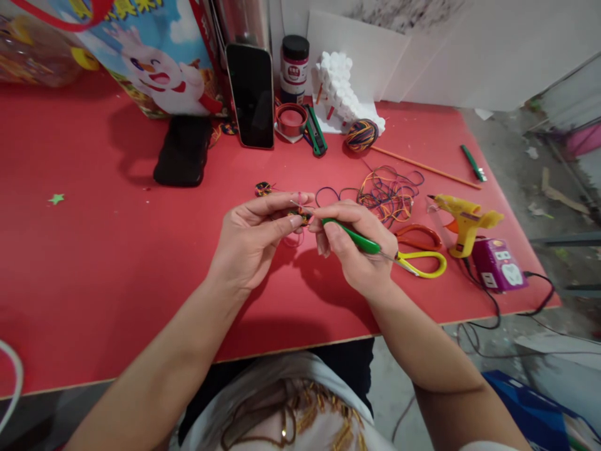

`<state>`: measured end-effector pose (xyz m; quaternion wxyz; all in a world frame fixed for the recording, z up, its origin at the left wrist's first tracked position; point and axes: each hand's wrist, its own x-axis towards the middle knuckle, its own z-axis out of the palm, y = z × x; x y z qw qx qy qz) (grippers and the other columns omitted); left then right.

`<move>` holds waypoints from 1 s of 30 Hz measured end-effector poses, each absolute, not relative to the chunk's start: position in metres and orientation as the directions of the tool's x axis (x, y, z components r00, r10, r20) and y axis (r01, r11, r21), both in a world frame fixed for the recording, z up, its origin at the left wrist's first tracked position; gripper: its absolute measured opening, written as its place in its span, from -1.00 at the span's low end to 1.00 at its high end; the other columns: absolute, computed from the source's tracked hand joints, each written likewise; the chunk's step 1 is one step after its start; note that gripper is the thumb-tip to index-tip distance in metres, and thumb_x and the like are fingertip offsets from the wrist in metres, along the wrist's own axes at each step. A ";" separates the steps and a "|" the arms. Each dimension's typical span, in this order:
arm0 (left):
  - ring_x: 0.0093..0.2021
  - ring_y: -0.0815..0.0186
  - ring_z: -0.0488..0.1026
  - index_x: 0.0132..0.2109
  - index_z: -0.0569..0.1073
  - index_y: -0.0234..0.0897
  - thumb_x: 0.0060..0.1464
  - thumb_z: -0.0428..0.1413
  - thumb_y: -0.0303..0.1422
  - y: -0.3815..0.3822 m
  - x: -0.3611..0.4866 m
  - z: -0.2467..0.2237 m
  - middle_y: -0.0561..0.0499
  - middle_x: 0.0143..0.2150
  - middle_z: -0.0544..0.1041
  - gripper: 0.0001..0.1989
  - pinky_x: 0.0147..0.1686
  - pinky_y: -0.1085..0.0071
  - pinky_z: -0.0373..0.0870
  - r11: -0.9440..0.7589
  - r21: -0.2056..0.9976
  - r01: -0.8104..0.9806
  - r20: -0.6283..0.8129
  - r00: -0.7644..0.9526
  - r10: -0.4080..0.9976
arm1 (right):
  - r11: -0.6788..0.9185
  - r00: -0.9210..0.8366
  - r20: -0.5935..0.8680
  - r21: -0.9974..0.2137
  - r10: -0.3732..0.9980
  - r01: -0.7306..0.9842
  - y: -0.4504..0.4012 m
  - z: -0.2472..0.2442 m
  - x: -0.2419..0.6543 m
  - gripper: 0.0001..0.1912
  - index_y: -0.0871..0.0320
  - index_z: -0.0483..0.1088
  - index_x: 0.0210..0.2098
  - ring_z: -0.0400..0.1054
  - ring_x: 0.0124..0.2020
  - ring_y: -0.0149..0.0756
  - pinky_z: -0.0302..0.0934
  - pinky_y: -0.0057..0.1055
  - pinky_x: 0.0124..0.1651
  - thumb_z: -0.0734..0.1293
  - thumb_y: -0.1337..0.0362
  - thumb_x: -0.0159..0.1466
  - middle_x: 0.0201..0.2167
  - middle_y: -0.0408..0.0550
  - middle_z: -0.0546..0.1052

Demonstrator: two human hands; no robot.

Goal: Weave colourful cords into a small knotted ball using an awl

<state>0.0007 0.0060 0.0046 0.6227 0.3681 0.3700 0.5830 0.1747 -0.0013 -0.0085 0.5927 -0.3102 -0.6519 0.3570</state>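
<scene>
My left hand (256, 238) pinches a small dark multicoloured knotted thread piece (303, 216) between thumb and fingers, over the red table. In my right hand (359, 244) is a green-handled tool (359, 238) with a thin metal shaft, its front end at the thread piece. The very tip is too small to make out. A pink thread loops under the left fingertips. A second small knotted piece (263, 188) lies just behind my left hand. Loose multicoloured thread (392, 194) spreads in a tangle beyond my right hand, near a wound ball (361, 135).
Scissors (425, 264), a yellow glue gun (466, 219) and a purple box (500, 264) with cables are at right. Behind stand a phone (251, 97), a jar (294, 69) and red tape (291, 119); a green cutter (316, 133) and black case (183, 151) lie nearby.
</scene>
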 end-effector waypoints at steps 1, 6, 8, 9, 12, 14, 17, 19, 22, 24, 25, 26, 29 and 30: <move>-0.17 0.28 0.70 -0.16 0.78 -0.13 -0.01 0.45 -0.50 0.006 0.000 0.005 -0.05 -0.05 0.77 -0.76 -0.30 0.44 0.64 0.059 0.888 -0.456 -0.040 0.051 0.998 | 0.551 -0.104 0.550 -0.835 0.829 -0.022 -0.001 -0.008 0.175 -0.79 0.06 0.60 0.07 0.53 -0.42 -0.38 0.51 -0.29 -0.25 0.40 0.28 0.49 -0.16 -0.04 0.66; -0.22 0.29 0.69 -0.14 0.78 -0.14 0.02 0.43 -0.47 0.007 -0.001 0.006 -0.08 0.02 0.76 -0.77 -0.35 0.44 0.60 0.094 0.881 -0.463 -0.069 0.071 0.995 | 0.550 -0.134 0.546 -0.835 0.827 -0.014 -0.002 -0.006 0.177 -0.80 0.06 0.61 0.05 0.55 -0.38 -0.35 0.53 -0.29 -0.21 0.40 0.26 0.48 -0.19 -0.04 0.67; -0.20 0.29 0.69 -0.12 0.78 -0.13 0.02 0.44 -0.47 0.007 -0.001 0.006 -0.08 0.05 0.75 -0.75 -0.32 0.43 0.61 0.092 0.878 -0.470 -0.064 0.077 0.995 | 0.546 -0.146 0.545 -0.837 0.826 -0.034 -0.002 -0.005 0.178 -0.81 0.07 0.62 0.04 0.54 -0.39 -0.36 0.53 -0.31 -0.24 0.40 0.25 0.48 -0.20 -0.04 0.66; -0.17 0.27 0.69 -0.12 0.78 -0.13 0.01 0.44 -0.47 0.008 -0.001 0.005 -0.08 0.06 0.75 -0.74 -0.29 0.42 0.62 0.088 0.877 -0.472 -0.057 0.078 0.995 | 0.539 -0.153 0.539 -0.841 0.828 -0.045 -0.002 -0.005 0.178 -0.81 0.08 0.62 0.04 0.54 -0.40 -0.36 0.52 -0.32 -0.26 0.39 0.25 0.49 -0.21 -0.04 0.66; -0.08 0.23 0.70 -0.11 0.78 -0.12 -0.02 0.47 -0.47 0.008 -0.001 0.003 -0.08 0.07 0.74 -0.72 -0.19 0.38 0.66 0.064 0.878 -0.475 -0.031 0.079 0.996 | 0.512 -0.182 0.513 -0.857 0.839 -0.055 -0.003 -0.003 0.179 -0.82 0.09 0.61 0.02 0.52 -0.42 -0.38 0.52 -0.34 -0.27 0.39 0.26 0.49 -0.21 -0.04 0.66; -0.05 0.20 0.71 -0.12 0.78 -0.11 -0.02 0.48 -0.46 0.008 0.000 0.003 -0.08 0.08 0.74 -0.72 -0.16 0.36 0.67 0.056 0.880 -0.472 -0.020 0.080 0.997 | 0.508 -0.194 0.507 -0.860 0.840 -0.048 -0.003 -0.001 0.180 -0.83 0.09 0.62 0.01 0.55 -0.38 -0.37 0.53 -0.33 -0.24 0.39 0.27 0.48 -0.20 -0.04 0.67; -0.04 0.19 0.71 -0.12 0.78 -0.10 -0.03 0.49 -0.45 0.007 0.000 0.002 -0.07 0.08 0.74 -0.71 -0.19 0.36 0.67 0.053 0.879 -0.475 -0.018 0.079 0.997 | 0.506 -0.195 0.506 -0.861 0.840 -0.054 -0.003 -0.001 0.181 -0.83 0.09 0.62 0.01 0.59 -0.30 -0.33 0.54 -0.32 -0.17 0.40 0.29 0.48 -0.20 -0.04 0.67; -0.04 0.17 0.71 -0.13 0.78 -0.10 -0.03 0.50 -0.43 0.007 0.000 0.002 -0.07 0.08 0.74 -0.72 -0.20 0.36 0.67 0.054 0.878 -0.475 -0.018 0.079 0.997 | 0.501 -0.194 0.502 -0.864 0.843 -0.058 -0.003 -0.001 0.182 -0.83 0.09 0.62 0.01 0.59 -0.29 -0.33 0.54 -0.33 -0.17 0.40 0.30 0.47 -0.21 -0.04 0.67; -0.02 0.13 0.72 -0.11 0.77 -0.09 -0.02 0.50 -0.41 0.007 -0.001 0.002 -0.08 0.10 0.73 -0.71 -0.15 0.28 0.69 0.056 0.884 -0.464 -0.016 0.089 0.996 | 0.500 -0.196 0.505 -0.862 0.840 -0.081 -0.003 -0.002 0.181 -0.84 0.11 0.62 0.00 0.54 -0.39 -0.39 0.52 -0.39 -0.27 0.40 0.29 0.48 -0.23 -0.06 0.67; 0.00 0.11 0.72 -0.09 0.77 -0.10 -0.02 0.51 -0.40 0.008 -0.001 0.001 -0.09 0.11 0.73 -0.70 -0.10 0.25 0.70 0.052 0.889 -0.455 -0.012 0.090 0.996 | 0.496 -0.192 0.507 -0.862 0.840 -0.109 -0.003 -0.002 0.180 -0.85 0.12 0.61 -0.01 0.50 -0.45 -0.44 0.49 -0.43 -0.33 0.39 0.30 0.48 -0.24 -0.07 0.66; 0.00 0.11 0.72 -0.09 0.77 -0.11 -0.02 0.51 -0.41 0.008 -0.001 0.001 -0.10 0.10 0.73 -0.70 -0.08 0.24 0.69 0.048 0.890 -0.453 -0.009 0.088 0.996 | 0.494 -0.189 0.509 -0.861 0.840 -0.123 -0.003 -0.002 0.180 -0.85 0.13 0.61 -0.01 0.49 -0.46 -0.45 0.48 -0.44 -0.34 0.39 0.31 0.48 -0.25 -0.07 0.66; 0.00 0.12 0.72 -0.10 0.77 -0.12 -0.02 0.51 -0.41 0.008 -0.001 0.001 -0.10 0.09 0.74 -0.71 -0.08 0.25 0.69 0.043 0.890 -0.454 -0.004 0.086 0.996 | 0.496 -0.184 0.514 -0.857 0.838 -0.137 -0.002 -0.002 0.179 -0.84 0.14 0.61 0.00 0.49 -0.45 -0.46 0.48 -0.44 -0.33 0.39 0.33 0.48 -0.25 -0.07 0.66; -0.09 0.21 0.71 -0.12 0.78 -0.13 -0.03 0.52 -0.42 0.007 0.001 0.003 -0.08 0.05 0.75 -0.72 -0.15 0.34 0.68 0.045 0.878 -0.476 -0.006 0.082 0.997 | 0.511 -0.173 0.535 -0.843 0.827 -0.165 -0.002 -0.002 0.178 -0.83 0.16 0.61 0.02 0.49 -0.44 -0.47 0.48 -0.44 -0.31 0.39 0.37 0.47 -0.24 -0.06 0.64; -0.13 0.25 0.71 -0.13 0.78 -0.14 -0.03 0.51 -0.44 0.006 0.002 0.005 -0.07 0.04 0.76 -0.73 -0.17 0.38 0.67 0.055 0.872 -0.487 -0.019 0.079 0.997 | 0.518 -0.168 0.542 -0.839 0.823 -0.169 -0.001 -0.002 0.177 -0.83 0.17 0.60 0.02 0.49 -0.44 -0.47 0.48 -0.44 -0.32 0.39 0.37 0.48 -0.24 -0.06 0.64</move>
